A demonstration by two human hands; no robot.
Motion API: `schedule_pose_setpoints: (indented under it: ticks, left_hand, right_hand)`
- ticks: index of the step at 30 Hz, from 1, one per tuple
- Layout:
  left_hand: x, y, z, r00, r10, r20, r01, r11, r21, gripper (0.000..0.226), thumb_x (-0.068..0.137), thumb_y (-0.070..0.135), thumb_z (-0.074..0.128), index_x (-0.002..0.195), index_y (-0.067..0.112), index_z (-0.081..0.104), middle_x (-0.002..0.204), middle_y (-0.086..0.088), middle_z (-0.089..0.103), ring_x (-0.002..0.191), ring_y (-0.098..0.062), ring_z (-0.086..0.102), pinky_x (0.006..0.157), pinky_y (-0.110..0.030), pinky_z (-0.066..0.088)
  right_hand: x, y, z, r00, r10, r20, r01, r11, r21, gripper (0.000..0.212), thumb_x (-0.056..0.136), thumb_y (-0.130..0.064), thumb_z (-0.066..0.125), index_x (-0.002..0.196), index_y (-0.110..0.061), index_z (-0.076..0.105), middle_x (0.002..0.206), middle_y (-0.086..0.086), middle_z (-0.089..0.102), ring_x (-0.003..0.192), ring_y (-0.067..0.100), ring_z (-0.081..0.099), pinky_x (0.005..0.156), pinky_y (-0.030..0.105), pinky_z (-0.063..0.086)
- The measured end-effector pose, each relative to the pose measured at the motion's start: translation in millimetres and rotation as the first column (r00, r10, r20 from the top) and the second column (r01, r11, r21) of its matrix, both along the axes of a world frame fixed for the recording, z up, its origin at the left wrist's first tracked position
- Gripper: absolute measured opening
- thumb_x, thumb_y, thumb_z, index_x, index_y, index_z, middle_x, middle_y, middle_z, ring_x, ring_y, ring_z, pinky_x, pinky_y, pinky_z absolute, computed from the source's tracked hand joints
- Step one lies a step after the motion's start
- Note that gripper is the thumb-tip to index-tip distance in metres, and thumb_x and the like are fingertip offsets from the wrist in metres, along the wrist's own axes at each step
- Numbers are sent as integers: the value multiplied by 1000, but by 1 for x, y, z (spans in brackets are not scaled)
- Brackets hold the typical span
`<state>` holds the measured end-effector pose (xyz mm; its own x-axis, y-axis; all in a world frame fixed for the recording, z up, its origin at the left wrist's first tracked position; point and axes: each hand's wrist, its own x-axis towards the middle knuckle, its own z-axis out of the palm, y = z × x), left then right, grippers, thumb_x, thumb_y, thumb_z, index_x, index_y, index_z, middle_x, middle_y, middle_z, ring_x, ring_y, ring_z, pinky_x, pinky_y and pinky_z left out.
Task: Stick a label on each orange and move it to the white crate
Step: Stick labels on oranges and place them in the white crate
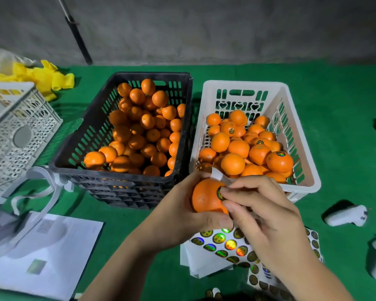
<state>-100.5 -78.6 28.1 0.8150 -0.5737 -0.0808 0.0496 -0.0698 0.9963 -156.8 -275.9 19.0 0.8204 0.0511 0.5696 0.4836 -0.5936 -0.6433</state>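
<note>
Fingers of the left hand (182, 211) curled round an orange (206, 196), holding it just in front of the near rim of the white crate (300, 170). The right hand (261, 211) pressed a round label (220, 193) onto the fruit with its fingertips, fingers bent over the sticker, with a small white strip of backing paper (220, 177) standing up just above. Sheets of shiny labels (224, 244) lay on the green table (345, 109) below both hands. Labelled oranges filled the white crate, while the black crate (78, 161) touching its left side held the unlabelled ones. White papers (59, 253) lay to the left.
</note>
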Motion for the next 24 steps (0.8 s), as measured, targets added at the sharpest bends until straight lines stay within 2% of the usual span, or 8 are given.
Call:
schedule_pose_setpoints:
  ticks: [2, 3, 6, 10, 14, 18, 21, 24]
  left_hand:
    - [-2, 0, -3, 1000, 20, -15, -20, 1000, -10, 64, 75, 42, 90, 129, 26, 60, 116, -10, 72, 101, -37, 73, 85, -59, 60]
    - [-3, 0, -3, 999, 41, -27, -42, 999, -14, 69, 74, 53, 90, 129, 25, 60, 116, -12, 71, 100, -41, 71, 83, -63, 57]
    - [-3, -2, -4, 996, 60, -72, -62, 997, -35, 80, 68, 70, 86, 132, 30, 60, 119, -8, 72, 103, -36, 72, 85, -53, 60]
    - [6, -1, -19, 997, -34, -76, 37, 999, 40, 76, 72, 54, 95, 136, 46, 54, 126, 4, 72, 111, -23, 75, 91, -44, 64]
    - [21, 1, -29, 991, -114, -74, 115, 993, 7, 88, 71, 46, 99, 142, 54, 48, 139, 15, 65, 122, -19, 71, 93, -28, 60]
    - [30, 5, -32, 980, -193, -51, 192, 981, -21, 95, 79, 36, 96, 154, 46, 39, 148, 10, 59, 131, -22, 65, 98, -29, 58]
    - [37, 8, -27, 952, -294, -80, 291, 956, -44, 94, 87, 16, 90, 159, 39, 34, 149, 1, 60, 131, -24, 65, 101, -27, 56]
    - [42, 8, -25, 941, -320, -110, 313, 947, -74, 84, 90, 7, 84, 152, 46, 43, 147, 3, 63, 133, -21, 64, 100, -30, 57]
  right_hand:
    - [-1, -6, 0, 998, 55, -34, -58, 995, -85, 35, 100, -31, 65, 130, -16, 73, 129, -4, 59, 122, 16, 56, 100, 27, 43]
    - [-3, -7, 0, 994, 82, -70, -91, 984, -151, 43, 100, -35, 64, 140, -19, 66, 136, -7, 54, 128, 14, 51, 104, 24, 39]
    - [-6, -5, -4, 988, 54, -142, -100, 936, -337, 68, 99, -51, 60, 159, -28, 39, 151, -16, 34, 136, 9, 39, 107, 24, 37]
    - [-1, -2, -5, 988, -30, -151, -16, 955, -295, 60, 99, -54, 56, 154, -33, 42, 149, -11, 39, 135, 12, 38, 107, 34, 39]
    - [6, -11, 0, 970, 47, -240, -116, 952, -282, 71, 95, -49, 66, 158, -31, 39, 149, -13, 41, 137, 13, 46, 109, 35, 44]
    - [11, -15, 8, 970, 73, -231, -143, 942, -304, 71, 95, -47, 64, 159, -26, 42, 149, -11, 42, 137, 16, 48, 103, 42, 50]
    - [16, -17, 13, 958, 116, -264, -180, 956, -231, 72, 94, -44, 75, 157, -24, 47, 147, -8, 45, 139, 15, 48, 105, 39, 50]
    - [25, -27, 11, 973, 99, -209, -110, 993, -46, 71, 86, -45, 78, 151, -31, 54, 141, -10, 51, 136, 7, 50, 109, 22, 45]
